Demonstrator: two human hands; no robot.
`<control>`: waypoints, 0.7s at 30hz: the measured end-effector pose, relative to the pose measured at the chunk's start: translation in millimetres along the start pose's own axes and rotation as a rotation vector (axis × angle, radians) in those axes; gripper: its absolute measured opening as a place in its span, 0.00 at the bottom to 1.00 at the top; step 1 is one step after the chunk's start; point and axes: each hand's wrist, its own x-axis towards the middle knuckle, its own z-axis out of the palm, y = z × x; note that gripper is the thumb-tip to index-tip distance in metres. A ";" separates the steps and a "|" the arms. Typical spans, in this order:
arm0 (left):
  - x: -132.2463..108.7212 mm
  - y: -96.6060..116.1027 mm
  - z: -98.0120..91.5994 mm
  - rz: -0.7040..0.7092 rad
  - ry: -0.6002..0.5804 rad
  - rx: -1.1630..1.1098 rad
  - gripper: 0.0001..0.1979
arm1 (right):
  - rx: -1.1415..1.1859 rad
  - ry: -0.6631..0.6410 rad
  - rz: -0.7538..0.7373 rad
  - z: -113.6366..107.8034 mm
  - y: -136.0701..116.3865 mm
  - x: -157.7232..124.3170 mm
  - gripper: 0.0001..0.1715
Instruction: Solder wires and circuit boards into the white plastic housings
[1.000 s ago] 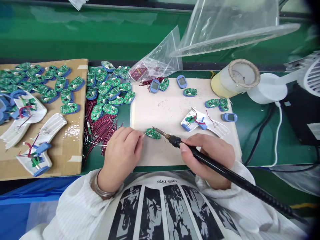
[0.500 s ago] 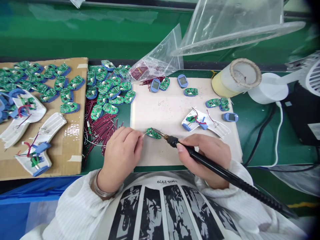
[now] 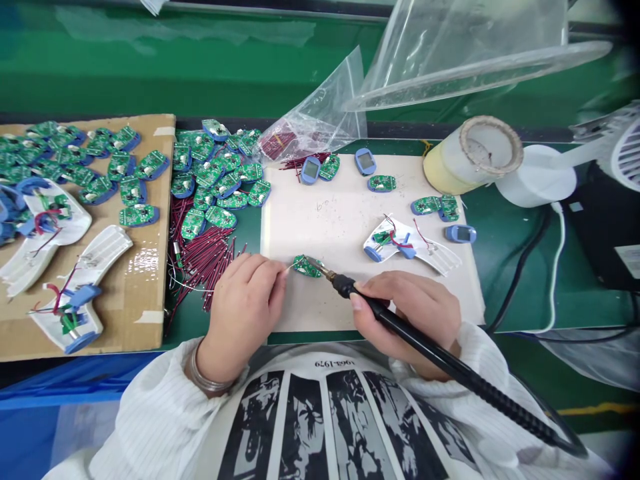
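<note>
A small green circuit board (image 3: pixel 307 266) lies on the pale work sheet (image 3: pixel 310 307) in front of me. My right hand (image 3: pixel 410 313) is closed round the black handle of a soldering iron (image 3: pixel 400 320), whose metal tip touches the board's upper face. From the left, my left hand (image 3: pixel 250 307) pinches a thin silvery solder wire (image 3: pixel 291 267), its end reaching the board close to the iron tip. The wire's tail runs out behind that hand over a heap of dark red wires (image 3: pixel 207 260).
Several green boards in blue housings crowd the cardboard (image 3: pixel 145 267) and the mat on the left. White shells with wired parts, such as one white shell (image 3: pixel 430 253), lie on both sides. A round-mouthed container (image 3: pixel 475 157) and a white fan (image 3: pixel 615 153) stand at the right.
The soldering iron's handle and my right hand have shifted very slightly left, and its cable end has dropped a little. My left hand and the board look almost unmoved.
</note>
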 end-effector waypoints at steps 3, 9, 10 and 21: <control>0.2 -0.1 1.1 0.003 0.004 -0.001 0.05 | -0.008 -0.014 0.000 0.1 0.5 -0.5 0.07; -0.7 -0.3 0.5 0.008 0.040 -0.005 0.04 | -0.029 -0.014 -0.020 -6.2 -0.4 -0.4 0.08; -0.9 -0.3 0.2 0.011 0.047 -0.006 0.04 | -0.034 -0.017 -0.024 -7.6 -1.1 -0.1 0.08; 1.8 0.7 2.2 0.021 -0.005 0.008 0.06 | -0.054 -0.010 -0.040 -6.2 -3.0 1.5 0.07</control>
